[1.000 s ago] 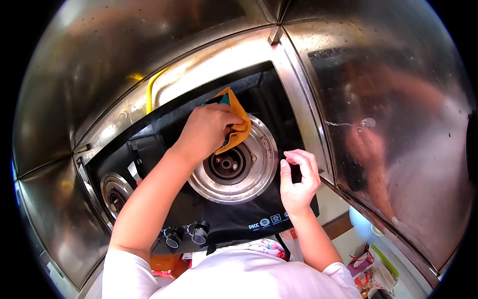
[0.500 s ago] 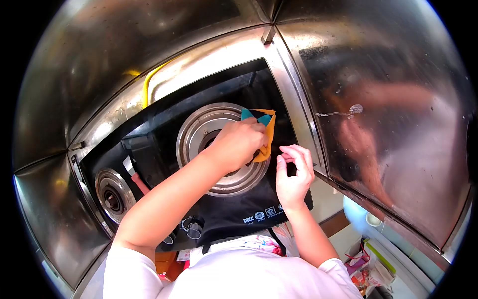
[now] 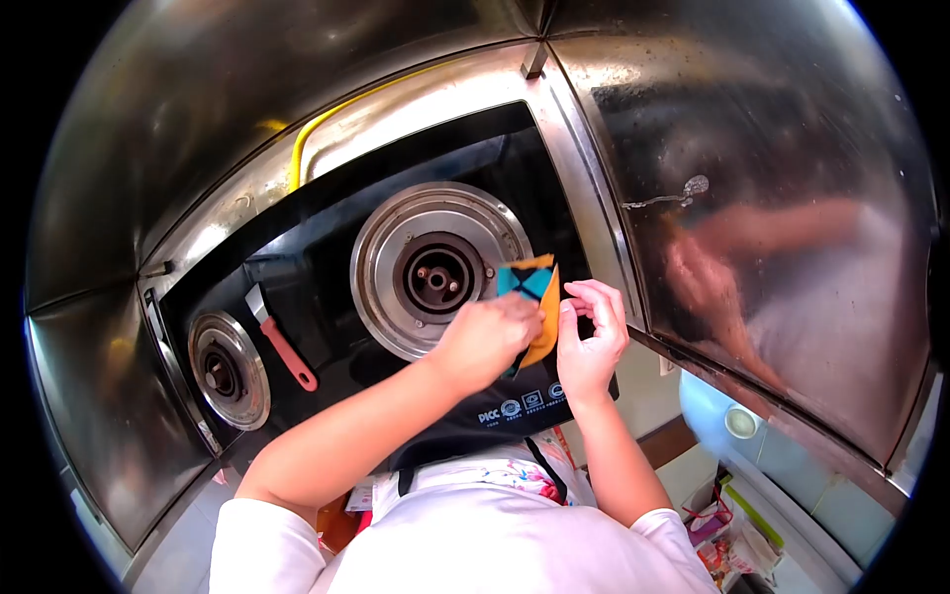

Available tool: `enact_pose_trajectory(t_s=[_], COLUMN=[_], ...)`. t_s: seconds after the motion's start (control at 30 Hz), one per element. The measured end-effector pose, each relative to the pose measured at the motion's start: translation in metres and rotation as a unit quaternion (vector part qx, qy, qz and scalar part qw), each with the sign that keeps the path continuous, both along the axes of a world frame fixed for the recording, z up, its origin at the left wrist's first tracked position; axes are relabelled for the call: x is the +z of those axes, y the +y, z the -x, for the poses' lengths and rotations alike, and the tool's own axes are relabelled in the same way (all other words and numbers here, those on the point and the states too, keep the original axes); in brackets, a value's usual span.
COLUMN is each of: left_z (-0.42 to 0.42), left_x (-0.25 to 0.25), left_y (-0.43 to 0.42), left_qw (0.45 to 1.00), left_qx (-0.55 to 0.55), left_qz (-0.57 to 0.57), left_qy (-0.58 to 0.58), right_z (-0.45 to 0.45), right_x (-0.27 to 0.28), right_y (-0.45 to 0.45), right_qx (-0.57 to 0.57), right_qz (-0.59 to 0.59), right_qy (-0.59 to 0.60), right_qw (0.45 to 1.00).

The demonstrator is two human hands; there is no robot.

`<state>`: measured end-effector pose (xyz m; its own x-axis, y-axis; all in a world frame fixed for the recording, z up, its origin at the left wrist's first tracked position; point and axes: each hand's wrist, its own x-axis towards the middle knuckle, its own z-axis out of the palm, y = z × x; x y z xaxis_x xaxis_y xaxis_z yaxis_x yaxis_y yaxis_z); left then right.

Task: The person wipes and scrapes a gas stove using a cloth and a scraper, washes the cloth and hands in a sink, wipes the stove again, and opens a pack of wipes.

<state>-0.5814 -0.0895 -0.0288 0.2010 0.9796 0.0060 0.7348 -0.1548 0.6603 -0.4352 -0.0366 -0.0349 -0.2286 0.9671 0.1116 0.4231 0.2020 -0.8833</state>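
Observation:
A folded orange cloth with a teal and black patterned side (image 3: 547, 322) is gripped in my left hand (image 3: 492, 340), at the lower right rim of the large round burner (image 3: 381, 287). Just right of the cloth, my right hand (image 3: 594, 342) is raised with its fingers curled and apart, holding nothing. The burner sits in the black glass hob (image 3: 327, 228). A scraper with a pink handle (image 3: 287, 354) lies on the glass between the large burner and the smaller left burner (image 3: 240, 381).
Steel panels (image 3: 772, 198) rise behind and to the right of the hob. A yellow hose (image 3: 309, 134) runs along the back ledge. At the lower right are a light blue round object (image 3: 705, 408) and assorted items with a green edge (image 3: 754, 515).
The left hand and cloth have moved from the top of the large burner, round its right side, to its lower right. The scraper is now uncovered. The right hand stays raised.

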Motion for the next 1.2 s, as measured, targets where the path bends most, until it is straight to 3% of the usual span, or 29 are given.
enact_pose_trajectory(t_s=[0.17, 0.23, 0.27, 0.33, 0.4, 0.47, 0.67, 0.93, 0.97, 1.0, 1.1, 1.2], left_z=[-0.015, -0.021, -0.028, -0.054, -0.083, -0.095, -0.091, -0.071, -0.068, -0.067, -0.068, -0.062], left_x=[0.0, 0.008, 0.008, 0.005, -0.021, -0.03, -0.03, -0.015, -0.01, -0.004, 0.007, 0.019], left_y=[-0.058, -0.07, -0.068, -0.049, -0.044, -0.051, -0.112, -0.182, -0.187, -0.191, -0.211, -0.214], left_qw=[0.998, 0.992, 0.99, 0.98, 0.973, 0.962, 0.944, 0.917, 0.906, 0.891, 0.87, 0.845], left_qx=[0.04, 0.1, 0.111, 0.171, 0.195, 0.234, 0.302, 0.376, 0.391, 0.402, 0.448, 0.502], left_qz=[-0.051, 0.078, 0.082, -0.099, -0.114, -0.138, -0.133, -0.135, -0.129, -0.12, -0.123, -0.155], left_qy=[0.011, -0.012, -0.014, -0.008, 0.037, 0.002, 0.016, -0.018, -0.096, -0.175, -0.164, -0.102], right_z=[-0.018, -0.019, -0.019, -0.017, -0.028, -0.037, -0.024, -0.012, -0.013, -0.016, -0.012, -0.001], right_x=[-0.008, -0.004, -0.001, 0.013, -0.002, -0.008, -0.01, 0.012, 0.019, 0.018, 0.009, 0.0], right_y=[-0.013, -0.013, -0.014, -0.015, -0.009, -0.012, -0.062, -0.112, -0.114, -0.115, -0.133, -0.134], right_qx=[0.002, 0.048, 0.084, 0.195, 0.258, 0.253, 0.342, 0.466, 0.495, 0.533, 0.508, 0.473], right_qz=[0.019, 0.013, 0.009, -0.029, -0.086, -0.057, -0.118, 0.011, 0.045, 0.024, -0.123, -0.168], right_qy=[0.024, 0.033, 0.04, -0.003, -0.074, -0.066, -0.109, -0.043, -0.041, -0.078, -0.153, -0.141], right_qw=[1.0, 0.998, 0.996, 0.98, 0.959, 0.964, 0.926, 0.884, 0.867, 0.842, 0.839, 0.853])
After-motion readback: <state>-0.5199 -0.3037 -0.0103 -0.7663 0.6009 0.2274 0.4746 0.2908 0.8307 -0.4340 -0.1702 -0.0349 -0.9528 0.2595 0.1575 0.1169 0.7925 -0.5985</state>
